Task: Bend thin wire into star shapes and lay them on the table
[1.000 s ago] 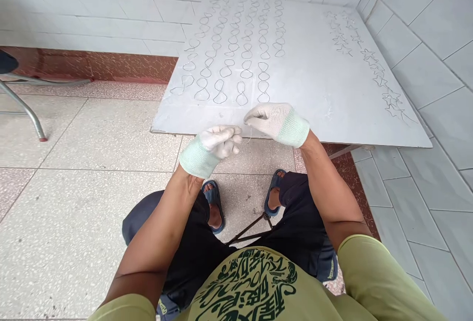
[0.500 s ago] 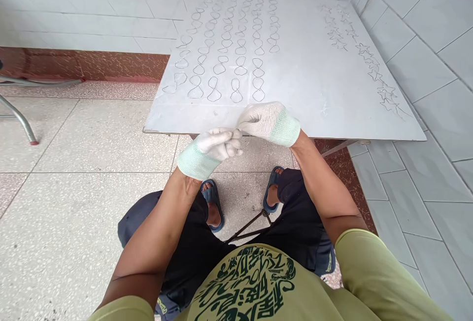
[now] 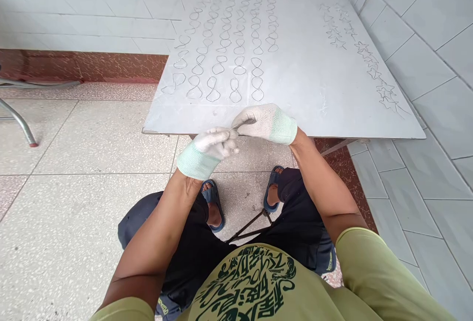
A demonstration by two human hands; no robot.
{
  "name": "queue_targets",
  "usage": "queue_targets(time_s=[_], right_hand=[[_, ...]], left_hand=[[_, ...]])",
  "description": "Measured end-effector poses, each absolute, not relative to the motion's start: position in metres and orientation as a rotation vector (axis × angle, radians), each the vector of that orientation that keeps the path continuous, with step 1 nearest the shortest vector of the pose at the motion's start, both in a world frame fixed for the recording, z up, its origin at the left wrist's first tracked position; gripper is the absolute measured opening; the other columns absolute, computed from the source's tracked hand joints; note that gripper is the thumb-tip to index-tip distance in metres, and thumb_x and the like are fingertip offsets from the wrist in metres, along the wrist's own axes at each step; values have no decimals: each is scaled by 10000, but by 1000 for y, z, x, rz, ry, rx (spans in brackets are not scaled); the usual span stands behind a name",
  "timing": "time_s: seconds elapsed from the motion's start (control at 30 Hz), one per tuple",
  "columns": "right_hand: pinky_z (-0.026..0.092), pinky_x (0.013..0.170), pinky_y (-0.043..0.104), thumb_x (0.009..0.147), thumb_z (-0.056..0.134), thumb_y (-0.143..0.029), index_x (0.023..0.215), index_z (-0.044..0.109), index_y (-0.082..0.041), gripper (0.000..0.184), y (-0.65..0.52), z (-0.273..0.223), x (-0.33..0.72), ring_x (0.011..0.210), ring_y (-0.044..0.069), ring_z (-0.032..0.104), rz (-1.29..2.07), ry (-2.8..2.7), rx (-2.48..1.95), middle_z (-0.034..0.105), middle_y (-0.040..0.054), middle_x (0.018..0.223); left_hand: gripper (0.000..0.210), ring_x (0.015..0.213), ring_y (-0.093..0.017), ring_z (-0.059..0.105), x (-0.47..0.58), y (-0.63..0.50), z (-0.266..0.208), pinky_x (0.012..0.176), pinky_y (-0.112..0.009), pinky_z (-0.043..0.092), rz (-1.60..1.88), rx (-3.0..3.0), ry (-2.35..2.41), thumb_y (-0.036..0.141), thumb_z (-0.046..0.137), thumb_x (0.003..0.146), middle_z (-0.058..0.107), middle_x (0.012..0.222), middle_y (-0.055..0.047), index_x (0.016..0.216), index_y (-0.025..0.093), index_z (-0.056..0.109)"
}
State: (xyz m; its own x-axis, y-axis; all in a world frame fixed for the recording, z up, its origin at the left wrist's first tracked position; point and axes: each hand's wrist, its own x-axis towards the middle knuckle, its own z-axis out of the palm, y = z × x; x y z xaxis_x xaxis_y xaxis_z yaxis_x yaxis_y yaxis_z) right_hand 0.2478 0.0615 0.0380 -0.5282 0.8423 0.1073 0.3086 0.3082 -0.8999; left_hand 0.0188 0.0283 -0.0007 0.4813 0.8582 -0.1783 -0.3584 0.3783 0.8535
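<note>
Both my hands wear white gloves with pale green cuffs and meet at the near edge of the table. Between the fingertips runs a thin wire (image 3: 234, 127), its loop mostly hidden by the gloves. My left hand (image 3: 215, 143) is closed in a pinch on the wire, palm side partly up. From above and to the right, my right hand (image 3: 254, 120) pinches the same wire with thumb and forefinger. Just beyond my hands, wire figure-eight shapes (image 3: 257, 95) lie in rows on the table.
The white tabletop (image 3: 310, 74) stands against tiled walls. Several star-shaped wire pieces (image 3: 388, 99) lie along its right side. A metal chair leg (image 3: 20, 121) is at the far left. Below, a dark metal bar (image 3: 251, 227) lies between my feet.
Both hands have shifted slightly left. My right hand's thumb and forefinger have parted a little more around the wire, and the wire's visible part has changed position.
</note>
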Motion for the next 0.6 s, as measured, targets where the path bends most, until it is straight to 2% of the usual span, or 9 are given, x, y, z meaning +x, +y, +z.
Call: queue_targets(time_s=[0.13,0.3,0.47,0.6], right_hand=[[642,997,342,931,765,-241,1016,931,-234,186,60,39,249,1044,206,840,1157,-2007,-1018,906,23,1066],[616,950,315,931,781,-277,910,907,-218,141,60,44,251,995,193,828,1138,-2021,-1043,897,21,1007],[590,891,305,932,764,-255,850,878,-205,149,59,45,249,938,180,805,1094,-2062,-1063,885,21,953],[589,891,318,956,756,-254,869,875,-203,156,56,45,249,938,188,799,1058,-2077,-1063,887,34,974]], left_hand=[[420,639,-215,703,19,28,1,561,-300,578,789,892,672,490,1063,726,574,535,-9,720,168,793],[557,548,-154,653,22,28,-1,573,-268,568,759,927,641,592,1100,688,587,503,-5,596,185,732],[449,517,-130,615,25,27,-4,655,-278,610,765,886,668,528,1081,683,591,491,4,640,183,797],[418,515,-115,587,24,26,-5,694,-284,608,725,947,701,468,987,762,614,530,-19,556,180,763]])
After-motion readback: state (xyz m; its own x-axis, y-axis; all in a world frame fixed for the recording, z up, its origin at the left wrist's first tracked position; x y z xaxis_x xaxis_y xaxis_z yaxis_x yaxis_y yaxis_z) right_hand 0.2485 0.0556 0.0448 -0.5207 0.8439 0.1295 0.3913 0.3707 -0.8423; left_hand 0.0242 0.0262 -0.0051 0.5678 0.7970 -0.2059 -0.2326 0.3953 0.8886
